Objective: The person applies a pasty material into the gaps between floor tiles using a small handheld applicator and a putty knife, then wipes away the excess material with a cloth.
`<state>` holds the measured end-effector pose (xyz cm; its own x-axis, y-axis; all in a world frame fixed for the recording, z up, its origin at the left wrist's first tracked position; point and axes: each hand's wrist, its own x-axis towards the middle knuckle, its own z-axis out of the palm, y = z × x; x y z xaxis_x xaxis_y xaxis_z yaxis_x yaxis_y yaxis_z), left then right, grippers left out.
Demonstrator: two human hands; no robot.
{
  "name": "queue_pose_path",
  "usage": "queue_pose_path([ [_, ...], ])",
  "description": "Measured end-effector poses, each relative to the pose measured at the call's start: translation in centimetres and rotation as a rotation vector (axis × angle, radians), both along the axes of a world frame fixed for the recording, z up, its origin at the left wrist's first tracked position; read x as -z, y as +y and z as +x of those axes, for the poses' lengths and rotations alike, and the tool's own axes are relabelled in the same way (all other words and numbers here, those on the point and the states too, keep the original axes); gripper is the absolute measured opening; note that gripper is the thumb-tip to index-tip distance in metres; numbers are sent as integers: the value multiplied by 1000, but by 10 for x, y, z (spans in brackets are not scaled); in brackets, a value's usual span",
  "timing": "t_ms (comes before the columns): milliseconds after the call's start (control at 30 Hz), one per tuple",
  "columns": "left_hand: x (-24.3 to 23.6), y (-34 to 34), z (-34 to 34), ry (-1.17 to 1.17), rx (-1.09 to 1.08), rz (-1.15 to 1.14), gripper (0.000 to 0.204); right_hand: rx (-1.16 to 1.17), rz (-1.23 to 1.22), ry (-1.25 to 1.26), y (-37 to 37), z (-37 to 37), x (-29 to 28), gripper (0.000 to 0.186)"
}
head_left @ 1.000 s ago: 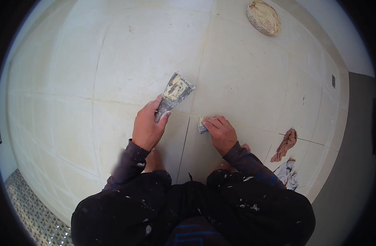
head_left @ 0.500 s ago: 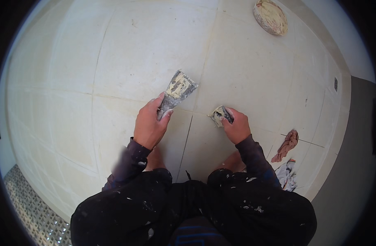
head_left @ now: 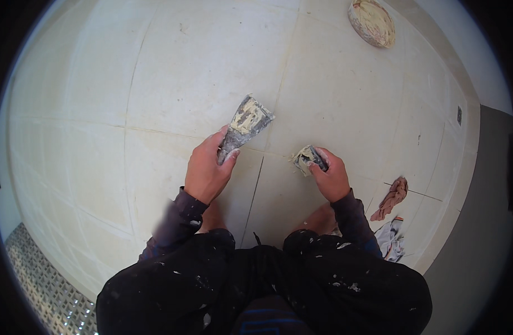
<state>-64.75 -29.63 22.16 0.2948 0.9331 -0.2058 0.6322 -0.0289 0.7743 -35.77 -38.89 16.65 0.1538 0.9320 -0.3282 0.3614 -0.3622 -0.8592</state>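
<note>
My left hand (head_left: 208, 167) is closed around the handle of a putty knife (head_left: 250, 118), whose wide blade points away and to the right. Cream-coloured paste is smeared over that blade. In my right hand (head_left: 331, 177) is a smaller scraper (head_left: 309, 159), pinched between thumb and fingers, with paste caked on its face and edge. The two tools are apart, both above the pale tiled floor (head_left: 206, 72). Beneath them, a joint filled with cream paste meets a dark, unfilled joint (head_left: 252, 195) that runs back toward my feet.
A round tub of cream paste (head_left: 373, 23) stands at the far right. On the right lie a crumpled brown cloth (head_left: 390, 198) and a white rag (head_left: 389, 240). A small dark floor drain (head_left: 459, 115) sits near the right wall. Patterned mosaic (head_left: 44, 285) fills the lower left.
Both hands have shifted slightly to the right with their tools. The small scraper has turned a little in my right hand.
</note>
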Motion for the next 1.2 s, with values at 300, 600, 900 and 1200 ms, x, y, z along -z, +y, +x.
queue_pose_path([
  [300,2,2,-8,-289,-9,-278,62,138,-98,293,-1,-11,-13,38],
  [600,44,6,2,21,148,70,71,115,-35,198,-3,-65,-22,35],
  [900,63,19,8,135,231,115,75,165,24,171,-29,-76,-14,34],
  [1200,71,36,29,73,51,187,62,41,227,-145,-28,-61,1,33],
])
